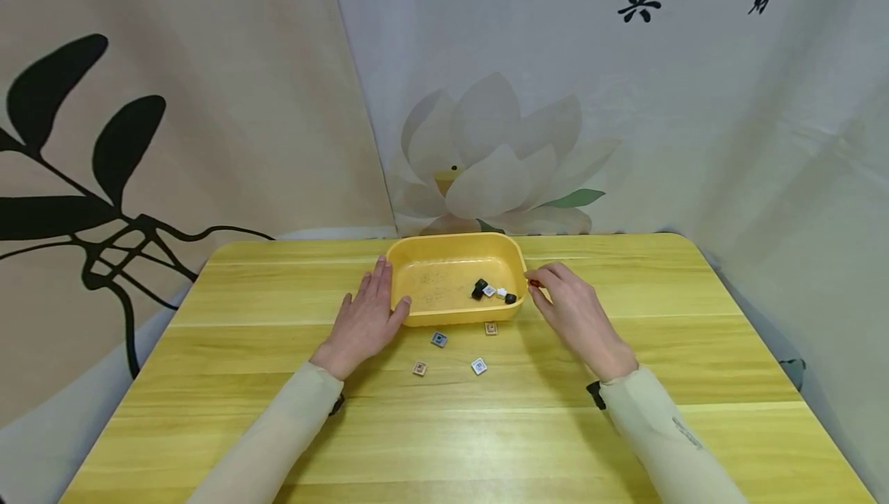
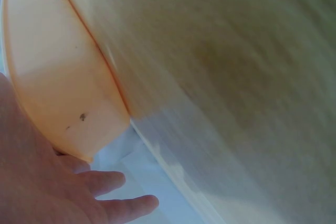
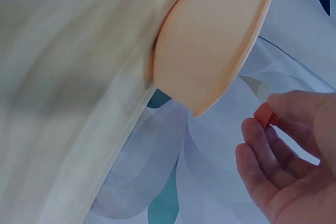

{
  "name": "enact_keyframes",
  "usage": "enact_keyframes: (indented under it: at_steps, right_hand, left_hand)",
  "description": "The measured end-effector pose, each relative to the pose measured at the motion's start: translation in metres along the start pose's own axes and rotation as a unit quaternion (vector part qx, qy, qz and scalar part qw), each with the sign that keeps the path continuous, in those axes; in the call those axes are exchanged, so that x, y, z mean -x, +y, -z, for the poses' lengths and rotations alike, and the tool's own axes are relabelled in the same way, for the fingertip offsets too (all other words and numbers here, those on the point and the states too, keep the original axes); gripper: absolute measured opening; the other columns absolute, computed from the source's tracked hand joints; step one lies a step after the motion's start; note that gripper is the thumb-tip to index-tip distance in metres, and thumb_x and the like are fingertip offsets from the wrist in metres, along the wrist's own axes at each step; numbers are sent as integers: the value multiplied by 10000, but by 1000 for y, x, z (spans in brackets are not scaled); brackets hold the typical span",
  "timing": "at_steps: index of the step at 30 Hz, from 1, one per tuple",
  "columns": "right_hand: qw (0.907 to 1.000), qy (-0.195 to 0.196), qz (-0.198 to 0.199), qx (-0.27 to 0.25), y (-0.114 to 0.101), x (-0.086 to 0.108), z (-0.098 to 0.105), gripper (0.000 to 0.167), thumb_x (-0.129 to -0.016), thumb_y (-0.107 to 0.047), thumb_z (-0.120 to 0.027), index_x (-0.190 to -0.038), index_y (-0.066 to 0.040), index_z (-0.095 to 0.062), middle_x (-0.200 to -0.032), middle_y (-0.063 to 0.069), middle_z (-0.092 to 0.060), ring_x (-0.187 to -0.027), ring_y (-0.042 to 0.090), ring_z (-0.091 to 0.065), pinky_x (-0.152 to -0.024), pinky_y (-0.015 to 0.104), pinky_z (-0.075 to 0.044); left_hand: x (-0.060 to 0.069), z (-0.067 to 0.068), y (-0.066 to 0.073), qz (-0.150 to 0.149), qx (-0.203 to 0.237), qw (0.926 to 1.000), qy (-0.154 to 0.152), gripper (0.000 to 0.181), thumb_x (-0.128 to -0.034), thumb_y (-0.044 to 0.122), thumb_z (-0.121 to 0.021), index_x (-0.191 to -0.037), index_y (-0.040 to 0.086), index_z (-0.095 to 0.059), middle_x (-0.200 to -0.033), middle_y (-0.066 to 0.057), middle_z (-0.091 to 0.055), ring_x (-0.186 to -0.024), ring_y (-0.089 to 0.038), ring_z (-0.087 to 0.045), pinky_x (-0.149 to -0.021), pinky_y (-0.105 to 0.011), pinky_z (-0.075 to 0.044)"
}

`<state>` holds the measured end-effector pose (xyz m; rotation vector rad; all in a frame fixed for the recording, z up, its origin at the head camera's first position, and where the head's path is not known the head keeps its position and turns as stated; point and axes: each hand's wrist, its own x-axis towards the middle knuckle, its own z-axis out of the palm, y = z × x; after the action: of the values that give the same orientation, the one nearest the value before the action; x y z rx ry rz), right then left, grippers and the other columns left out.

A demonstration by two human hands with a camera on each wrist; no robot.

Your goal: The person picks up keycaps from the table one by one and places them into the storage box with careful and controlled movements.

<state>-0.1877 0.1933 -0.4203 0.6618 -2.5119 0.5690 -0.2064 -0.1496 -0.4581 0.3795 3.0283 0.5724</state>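
Between thumb and fingertips, my right hand [image 1: 572, 315] pinches a small red keycap [image 3: 264, 114] just beyond the right end of a yellow plastic tray [image 1: 434, 318]. My left hand [image 1: 364, 320] lies against the tray's left end with straight fingers, the thumb at its front corner. Inside the tray, toward the right, are several black and white keycaps [image 1: 489, 291]. On the table in front lie a dark blue keycap [image 1: 439, 339], a beige keycap [image 1: 420, 368], a white keycap [image 1: 479, 366] and a tan keycap [image 1: 491, 329], each showing its hollow underside.
The tray stands near the back edge of a wood-grain table [image 1: 444, 442]. Behind the table hangs a pale cloth [image 1: 278, 103] printed with a lotus, dark leaves and black characters. Both forearms reach in from the front.
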Motion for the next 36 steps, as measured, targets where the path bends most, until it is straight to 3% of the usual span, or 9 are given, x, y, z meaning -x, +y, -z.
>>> enact_keyframes:
  at_steps: [9, 21, 27, 33, 36]
  right_hand:
    - [9998, 1, 210, -17, -7, -20, -11, 175, -906, -18, -787, -1076, 13, -760, -1001, 120, -702, -835, 239, -672, -698, 366, -572]
    - [9985, -508, 134, 148, -10, -39, -29, 182, -928, -22, -763, -1106, 15, -761, -1014, 120, -710, -865, 251, -685, -747, 379, -586]
    - [9954, -927, -107, 216, -11, -47, -36, 210, -957, -45, -735, -1156, 23, -731, -1018, 134, -712, -847, 247, -678, -755, 381, -582]
    - [9900, -1332, -132, 438, -11, -56, -43, 64, -982, -37, -693, -1011, -12, -744, -898, 101, -681, -731, 206, -606, -672, 359, -547]
    - [9863, -1534, -135, 588, -12, -59, -46, 85, -978, -25, -688, -904, -43, -726, -835, 85, -645, -668, 190, -550, -616, 338, -505]
  left_hand:
    - [0, 0, 1, 13, -12, 10000, 15, 809, -1097, 497, -377, -1648, -10, -69, -1733, -136, 3, -1550, -436, -172, -1130, -754, -227]
    - [-1, -1, 0, 29, -106, 9999, 42, 814, -1093, 517, -354, -1648, -7, -71, -1733, -134, -13, -1549, -434, -184, -1131, -746, -239]
    - [-1, -1, 1, 23, -107, 9999, 61, 810, -1094, 509, -360, -1648, -9, -76, -1733, -136, -22, -1545, -439, -196, -1127, -746, -246]
    - [-1, -1, 1, 21, -80, 9999, 67, 803, -1097, 493, -380, -1647, -9, -79, -1732, -136, -29, -1545, -437, -199, -1129, -744, -246]
    - [-1, -1, 1, 17, -82, 9999, 72, 804, -1097, 494, -380, -1647, -10, -79, -1732, -137, -30, -1543, -439, -203, -1129, -744, -247]
